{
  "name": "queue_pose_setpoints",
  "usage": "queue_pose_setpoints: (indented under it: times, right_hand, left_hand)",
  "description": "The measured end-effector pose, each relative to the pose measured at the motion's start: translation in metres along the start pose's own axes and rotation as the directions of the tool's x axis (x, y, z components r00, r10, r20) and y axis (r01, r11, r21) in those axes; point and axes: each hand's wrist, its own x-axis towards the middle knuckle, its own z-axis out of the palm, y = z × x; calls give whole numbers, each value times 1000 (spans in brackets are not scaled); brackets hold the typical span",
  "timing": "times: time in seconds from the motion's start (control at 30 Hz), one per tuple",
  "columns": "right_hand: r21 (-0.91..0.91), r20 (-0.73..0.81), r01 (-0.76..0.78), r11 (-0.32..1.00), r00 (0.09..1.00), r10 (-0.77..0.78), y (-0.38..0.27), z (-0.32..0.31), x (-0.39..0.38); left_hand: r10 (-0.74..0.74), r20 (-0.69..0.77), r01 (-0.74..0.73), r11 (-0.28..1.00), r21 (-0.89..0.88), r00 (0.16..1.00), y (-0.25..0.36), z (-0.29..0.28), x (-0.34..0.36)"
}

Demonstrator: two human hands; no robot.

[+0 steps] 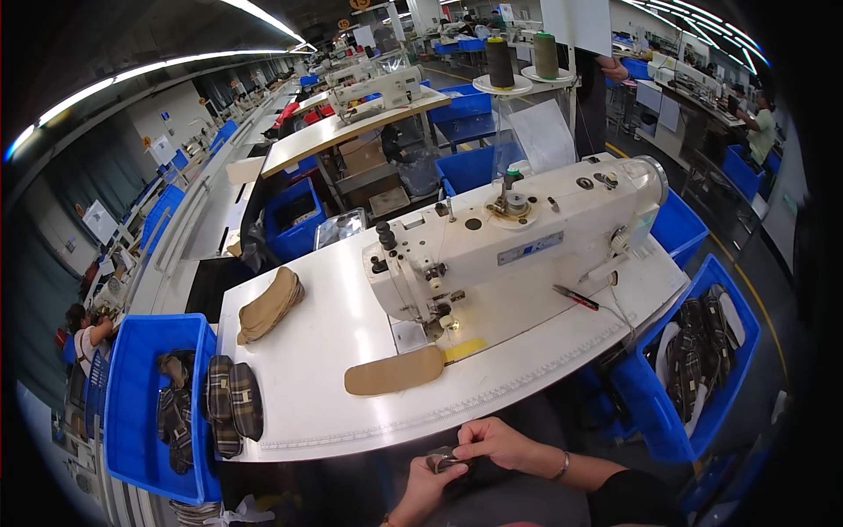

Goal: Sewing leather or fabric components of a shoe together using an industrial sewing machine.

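Both hands (428,486) (506,445) grip dark piece (438,460) | fingers (472,449) cover most | shape unclear

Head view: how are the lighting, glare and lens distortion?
Head view: fisheye bends the white tabletop's front edge, corners black; head view: ceiling lights blown out, tabletop shiny, warm glow under the sewing machine; head view: dark piece in the hands lacks readable detail.

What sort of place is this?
Most likely a sewing workshop or factory: a white sewing machine stands up close, with another sewing machine beyond it, thread cones behind, and a blue bin at the right holding plaid pieces.
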Motion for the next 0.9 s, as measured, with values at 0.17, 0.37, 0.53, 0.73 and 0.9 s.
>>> queue_pose_setpoints:
  times: [0.17, 0.37, 0.53, 0.73, 0.9]
  right_hand:
    - [5, -11, -26, 1000, 1000, 26, 5, -7, 0]
    - [-59, 23, -41, 997, 999, 42, 4, -12, -6]
    - [-481, 116, -3, 877, 991, 68, -25, 9, -12]
    - [-319, 44, 39, 947, 999, -27, -15, 3, -20]
    - [-50, 60, 19, 999, 998, -16, -4, 8, -23]
  left_hand:
    - [-9, 47, 9, 1000, -16, 999, -4, -1, 1]
    - [-19, 113, 2, 989, 149, 993, -5, 0, 5]
    - [-88, 57, 78, 984, 161, 995, 21, 18, -2]
    - [-93, 37, 95, 994, -59, 995, 22, 21, -3]
    - [-18, 209, 45, 991, -122, 978, 15, 9, -2]
